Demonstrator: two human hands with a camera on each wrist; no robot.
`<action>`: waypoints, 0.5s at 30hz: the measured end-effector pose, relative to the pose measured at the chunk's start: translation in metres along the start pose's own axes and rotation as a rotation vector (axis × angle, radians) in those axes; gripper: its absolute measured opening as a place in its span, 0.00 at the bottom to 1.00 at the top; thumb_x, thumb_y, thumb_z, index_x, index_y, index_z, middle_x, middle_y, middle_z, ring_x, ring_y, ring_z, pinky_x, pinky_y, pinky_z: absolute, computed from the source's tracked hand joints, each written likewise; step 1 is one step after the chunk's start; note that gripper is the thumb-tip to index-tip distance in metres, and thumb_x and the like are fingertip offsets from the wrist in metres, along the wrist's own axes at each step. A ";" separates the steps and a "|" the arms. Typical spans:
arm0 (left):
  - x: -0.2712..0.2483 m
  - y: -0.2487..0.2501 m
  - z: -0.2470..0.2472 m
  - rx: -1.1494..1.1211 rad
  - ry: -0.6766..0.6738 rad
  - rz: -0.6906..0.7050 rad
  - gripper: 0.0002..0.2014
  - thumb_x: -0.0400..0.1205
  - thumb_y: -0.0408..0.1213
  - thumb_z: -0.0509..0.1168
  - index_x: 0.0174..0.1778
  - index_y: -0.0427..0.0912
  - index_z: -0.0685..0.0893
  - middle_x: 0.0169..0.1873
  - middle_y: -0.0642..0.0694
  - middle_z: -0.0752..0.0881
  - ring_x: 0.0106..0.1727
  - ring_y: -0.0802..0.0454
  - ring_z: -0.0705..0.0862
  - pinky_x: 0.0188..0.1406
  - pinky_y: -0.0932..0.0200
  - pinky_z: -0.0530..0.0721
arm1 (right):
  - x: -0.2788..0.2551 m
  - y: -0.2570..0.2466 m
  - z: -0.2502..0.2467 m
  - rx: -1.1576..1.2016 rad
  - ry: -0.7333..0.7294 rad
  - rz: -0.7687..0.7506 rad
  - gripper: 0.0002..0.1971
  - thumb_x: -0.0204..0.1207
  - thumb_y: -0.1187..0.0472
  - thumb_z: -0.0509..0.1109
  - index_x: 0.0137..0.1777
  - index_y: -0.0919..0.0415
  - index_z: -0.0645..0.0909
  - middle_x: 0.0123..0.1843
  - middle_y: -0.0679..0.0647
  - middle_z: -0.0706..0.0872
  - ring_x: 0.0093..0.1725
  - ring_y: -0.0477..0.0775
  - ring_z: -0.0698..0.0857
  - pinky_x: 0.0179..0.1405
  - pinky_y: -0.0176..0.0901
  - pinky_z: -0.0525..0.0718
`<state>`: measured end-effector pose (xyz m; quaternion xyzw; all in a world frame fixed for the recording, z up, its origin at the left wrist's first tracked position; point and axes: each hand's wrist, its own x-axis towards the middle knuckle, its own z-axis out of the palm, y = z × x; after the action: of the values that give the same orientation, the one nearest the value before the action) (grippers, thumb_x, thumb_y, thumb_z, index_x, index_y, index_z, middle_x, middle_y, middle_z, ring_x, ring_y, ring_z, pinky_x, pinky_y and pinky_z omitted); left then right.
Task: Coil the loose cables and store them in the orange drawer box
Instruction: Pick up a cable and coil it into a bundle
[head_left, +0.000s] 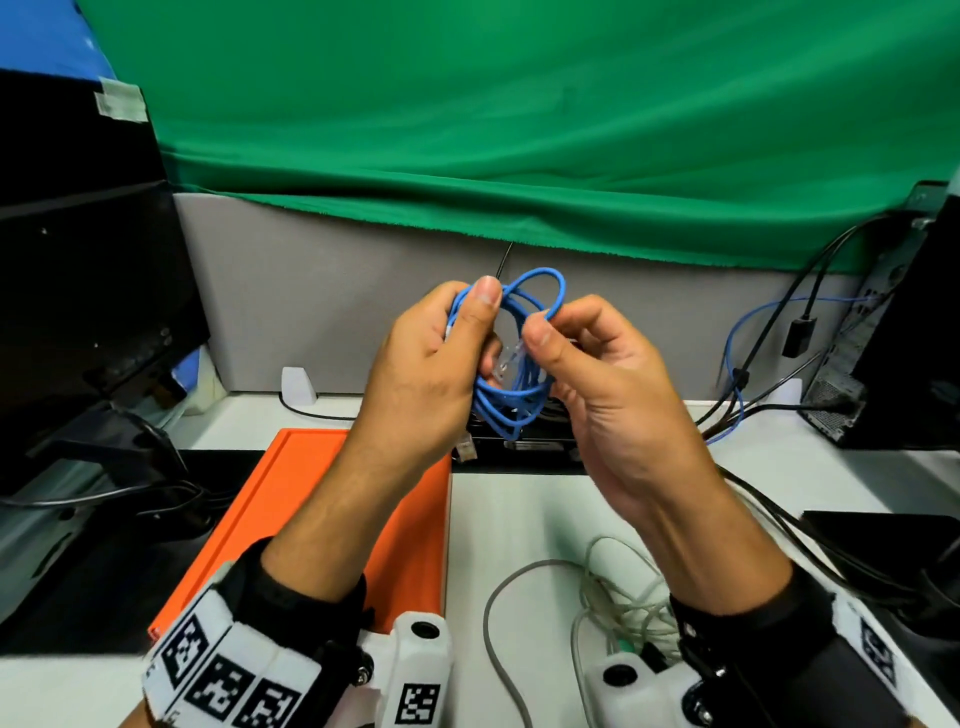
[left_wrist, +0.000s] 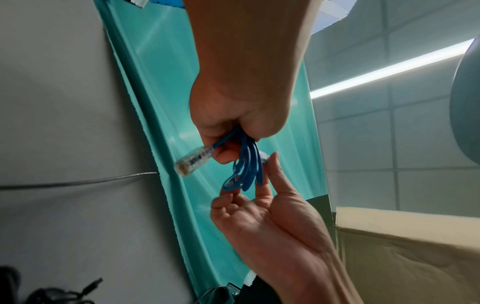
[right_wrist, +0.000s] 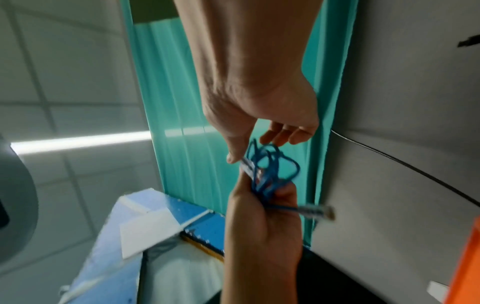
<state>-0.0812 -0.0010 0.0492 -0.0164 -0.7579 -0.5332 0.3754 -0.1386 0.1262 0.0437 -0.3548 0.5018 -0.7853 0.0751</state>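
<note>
Blue cable (head_left: 511, 364), bundled into several loose loops, held up in mid-air at centre frame in the head view, above the far edge of the desk (head_left: 524, 525). Left hand (head_left: 431, 364) wraps the bundle, fingers curled round the loops, thumb pointing up against them. One clear plug (left_wrist: 193, 160) sticks out from the left fist in the left wrist view; same plug shows blurred in the right wrist view. Right hand (head_left: 597, 374) pinches the cable's other clear plug (head_left: 509, 358) between thumb and fingertips, just inside the loops; remaining fingers loosely curled.

Orange drawer box (head_left: 332, 525) sits on the desk at lower left centre, beneath the left forearm, well below the cable. Whether it is open cannot be told. Grey cable (head_left: 519, 582) lies loose on the desk at lower centre, running into a pale tangle by the right wrist.

Green cloth (head_left: 519, 130) hangs across the upper frame over a grey partition (head_left: 337, 312). Dark monitor (head_left: 88, 291) at left. Black cables (head_left: 810, 530) trail across the desk at right.
</note>
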 end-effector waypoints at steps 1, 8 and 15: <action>0.000 -0.001 0.000 -0.018 -0.006 -0.009 0.19 0.90 0.52 0.58 0.36 0.46 0.76 0.26 0.53 0.76 0.30 0.52 0.74 0.32 0.51 0.73 | -0.001 0.003 0.003 -0.013 0.022 -0.016 0.07 0.70 0.59 0.80 0.39 0.55 0.82 0.37 0.51 0.89 0.38 0.49 0.86 0.45 0.41 0.83; -0.004 0.007 0.007 -0.079 -0.028 -0.041 0.18 0.91 0.47 0.57 0.35 0.49 0.76 0.23 0.56 0.73 0.24 0.61 0.72 0.25 0.68 0.71 | -0.004 0.017 0.006 -0.222 0.165 -0.119 0.12 0.79 0.71 0.74 0.45 0.55 0.75 0.48 0.50 0.88 0.42 0.53 0.89 0.46 0.52 0.89; 0.001 0.000 -0.001 -0.142 -0.087 -0.063 0.23 0.90 0.50 0.59 0.40 0.33 0.79 0.31 0.43 0.80 0.30 0.54 0.78 0.32 0.59 0.76 | 0.003 0.006 0.006 -0.082 0.023 0.088 0.15 0.77 0.77 0.67 0.58 0.62 0.74 0.43 0.60 0.92 0.39 0.53 0.89 0.42 0.45 0.88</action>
<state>-0.0818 -0.0019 0.0504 -0.0423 -0.7338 -0.5961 0.3232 -0.1386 0.1169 0.0418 -0.3264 0.5494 -0.7640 0.0891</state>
